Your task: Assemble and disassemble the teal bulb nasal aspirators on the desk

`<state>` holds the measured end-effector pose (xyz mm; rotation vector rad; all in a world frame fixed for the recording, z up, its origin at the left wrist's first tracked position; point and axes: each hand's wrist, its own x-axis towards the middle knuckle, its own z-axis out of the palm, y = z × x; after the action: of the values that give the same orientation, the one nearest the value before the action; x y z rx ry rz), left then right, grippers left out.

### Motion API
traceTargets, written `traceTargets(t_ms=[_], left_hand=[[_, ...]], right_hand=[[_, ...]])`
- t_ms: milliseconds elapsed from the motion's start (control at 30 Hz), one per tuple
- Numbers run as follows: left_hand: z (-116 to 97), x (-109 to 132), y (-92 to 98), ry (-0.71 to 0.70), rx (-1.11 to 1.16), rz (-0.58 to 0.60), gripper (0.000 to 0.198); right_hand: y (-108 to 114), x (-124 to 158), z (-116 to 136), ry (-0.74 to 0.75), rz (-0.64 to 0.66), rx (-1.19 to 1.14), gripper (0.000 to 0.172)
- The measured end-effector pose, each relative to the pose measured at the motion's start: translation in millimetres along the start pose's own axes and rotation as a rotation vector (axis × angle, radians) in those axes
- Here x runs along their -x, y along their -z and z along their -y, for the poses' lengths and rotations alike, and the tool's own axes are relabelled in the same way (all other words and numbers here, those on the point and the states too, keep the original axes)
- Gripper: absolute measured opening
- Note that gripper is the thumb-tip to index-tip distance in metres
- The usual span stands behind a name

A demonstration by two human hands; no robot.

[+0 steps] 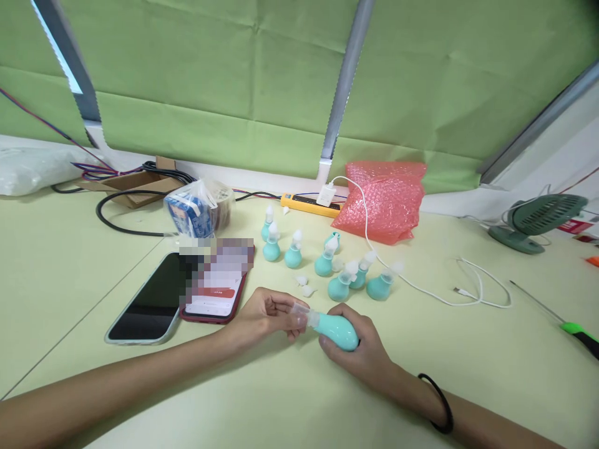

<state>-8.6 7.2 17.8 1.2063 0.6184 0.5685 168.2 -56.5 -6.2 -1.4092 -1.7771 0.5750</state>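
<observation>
A glossy teal squeeze bulb (337, 332) lies sideways above the tabletop, with my right hand (372, 352) closed around its rounded end. From its narrow end a transparent plastic nozzle (312, 318) points left. My left hand (262, 315) pinches that nozzle between thumb and fingers, which partly cover its tip. Just beyond my hands, several similar teal bulbs (293, 254) with whitish tips stand upright on the table. One teal bulb (332, 241) at the back shows an open mouth. Small white tips (307, 290) lie loose between these bulbs and my hands.
Two phones, one dark-screened (150, 305) and one red-cased (213, 315), lie left. Behind are a bagged blue packet (189, 212), a cardboard box (135, 190), a yellow power strip (304, 204) and pink bubble wrap (384, 202). Right are a white cable (435, 299), screwdriver (573, 329) and green fan (545, 215).
</observation>
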Motion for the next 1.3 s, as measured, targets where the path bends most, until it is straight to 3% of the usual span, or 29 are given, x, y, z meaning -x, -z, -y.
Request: traceTargets(t_ms=[233, 500, 633, 767, 833, 967, 1133, 1300], left_hand=[[-2.4, -8.0, 1.5, 0.092, -0.086, -0.056, 0.024], [-14.8, -1.0, 4.2, -0.066, -0.547, 0.031, 0.028], [-17.5, -2.5, 5.7, 0.094, -0.473, 0.137, 0.021], [-11.4, -4.6, 4.6, 0.097, -0.348, 0.125, 0.017], [-8.1, -3.6, 3.3, 0.05, -0.362, 0.113, 0.018], [-6.8, 2.3, 0.2, -0.148, -0.648, 0.07, 0.019], [-12.3, 9.2, -2.9, -0.32, -0.91, 0.151, 0.018], [-12.9, 9.8, -2.4, -0.523, -1.033, 0.201, 0.016]], right_hand=[[0.2, 0.8, -2.7, 0.122, -0.078, 0.094, 0.016], [-1.9, 3.2, -6.1, 0.17, -0.081, 0.213, 0.015], [-4.5, 7.0, -10.0, 0.287, -0.08, 0.351, 0.016], [-4.3, 7.2, -9.7, 0.339, -0.095, 0.413, 0.015], [-3.2, 6.4, -7.5, 0.307, -0.084, 0.375, 0.014], [-0.2, 4.5, -3.6, 0.237, 0.038, 0.221, 0.016], [4.6, 2.7, -3.0, 0.157, 0.159, 0.058, 0.021], [8.8, -1.9, 0.9, -0.036, 0.315, -0.118, 0.026]])
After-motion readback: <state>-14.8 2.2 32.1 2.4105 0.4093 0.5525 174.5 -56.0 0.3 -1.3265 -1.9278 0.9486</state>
